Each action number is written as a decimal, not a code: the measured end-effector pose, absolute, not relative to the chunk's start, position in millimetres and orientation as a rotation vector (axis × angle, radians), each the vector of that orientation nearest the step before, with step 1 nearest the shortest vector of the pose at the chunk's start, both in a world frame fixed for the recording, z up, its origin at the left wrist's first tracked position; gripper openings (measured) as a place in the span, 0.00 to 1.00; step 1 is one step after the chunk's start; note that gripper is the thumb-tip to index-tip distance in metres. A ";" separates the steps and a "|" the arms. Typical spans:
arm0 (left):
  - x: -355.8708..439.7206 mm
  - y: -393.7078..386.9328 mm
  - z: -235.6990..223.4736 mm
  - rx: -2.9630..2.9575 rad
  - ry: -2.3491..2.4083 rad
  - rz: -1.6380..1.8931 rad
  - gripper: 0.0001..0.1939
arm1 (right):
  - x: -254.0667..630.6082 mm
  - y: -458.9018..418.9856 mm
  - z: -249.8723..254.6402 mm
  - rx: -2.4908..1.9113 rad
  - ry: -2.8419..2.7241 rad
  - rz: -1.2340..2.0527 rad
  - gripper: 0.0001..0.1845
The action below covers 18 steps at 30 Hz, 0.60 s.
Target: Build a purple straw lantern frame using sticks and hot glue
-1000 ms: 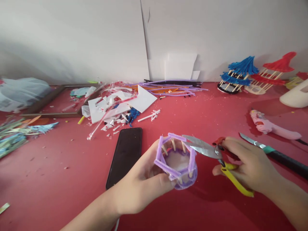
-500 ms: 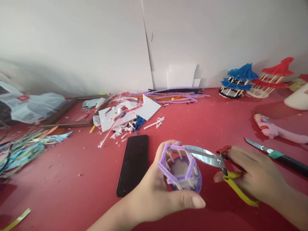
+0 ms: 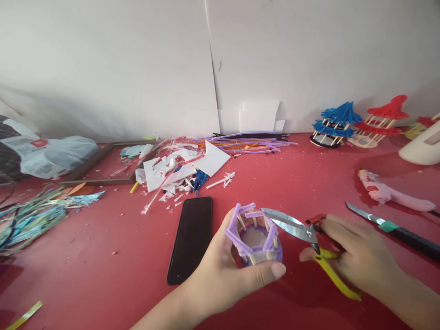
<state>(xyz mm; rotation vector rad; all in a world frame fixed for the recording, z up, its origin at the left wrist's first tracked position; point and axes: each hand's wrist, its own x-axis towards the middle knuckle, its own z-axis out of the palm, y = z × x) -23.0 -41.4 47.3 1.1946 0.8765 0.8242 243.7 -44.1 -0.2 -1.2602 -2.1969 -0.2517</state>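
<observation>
A red tabletop (image 3: 110, 284) fills the lower part of the view. On it, a black phone (image 3: 190, 240) lies below centre. Coloured strips (image 3: 37, 217) spread at the left edge, below a plastic bag (image 3: 65, 156) and a brown rectangular frame (image 3: 99, 181). White scraps (image 3: 215, 158) and fuzzy stems (image 3: 252, 144) lie upper centre. Blue (image 3: 335, 130) and red models (image 3: 381, 129) stand upper right, above a pink tool (image 3: 381, 190) and a knife (image 3: 398, 233).
</observation>
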 end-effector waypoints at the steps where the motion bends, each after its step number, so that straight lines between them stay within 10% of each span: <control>1: -23.3 -41.4 46.7 1.192 0.873 0.822 0.24 | 243.4 -43.5 -0.2 -1.253 -2.194 -0.289 0.20; 18: -22.8 -42.5 48.9 1.148 0.817 0.817 0.21 | 243.7 -45.3 -0.2 -1.243 -2.223 -0.239 0.18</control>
